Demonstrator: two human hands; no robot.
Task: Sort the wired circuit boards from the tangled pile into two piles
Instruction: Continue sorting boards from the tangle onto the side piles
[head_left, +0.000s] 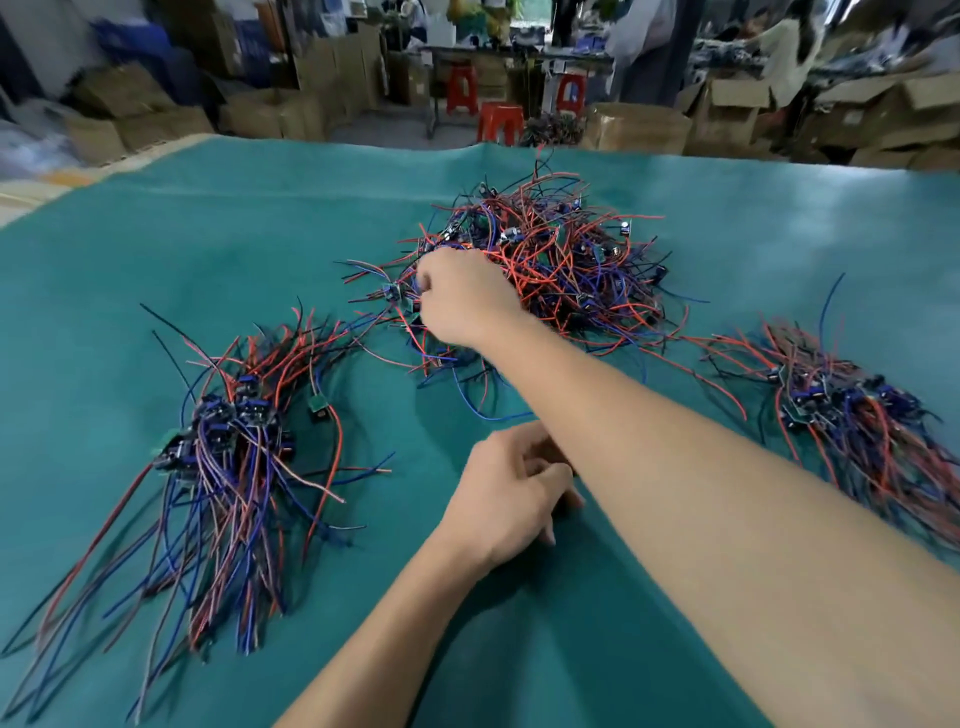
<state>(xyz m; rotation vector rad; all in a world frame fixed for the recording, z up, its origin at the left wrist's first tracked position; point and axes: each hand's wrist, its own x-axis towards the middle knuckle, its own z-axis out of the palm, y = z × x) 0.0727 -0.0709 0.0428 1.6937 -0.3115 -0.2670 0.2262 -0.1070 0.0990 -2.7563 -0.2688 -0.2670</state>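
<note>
- Work surface: a green mat (156, 249) covers the table; three groups of wired circuit boards lie on it, well apart from one another.
- Tangled pile (550, 260): sits at the far centre of the mat; red, blue and black leads cross in all directions, with small boards scattered among them.
- Left pile (228, 431): lies near the left side; its boards are clustered at the far end and the leads trail toward the near edge; one small green board (315, 406) with a red lead lies just beside it, on the right.
- Right pile (852, 410): lies at the right edge of the view; it is partly blurred, so board count cannot be told.
- Right hand (462, 296): reaches across to the left edge of the tangled pile; fingers are curled and pinch a wired board (393, 292) at that edge.
- Left hand (514, 483): rests on the mat near the centre, beneath the right forearm; fingers are loosely curled; it holds nothing visible.
- Background: cardboard boxes (140, 114) and red stools (501, 122) stand beyond the table, out of focus.
</note>
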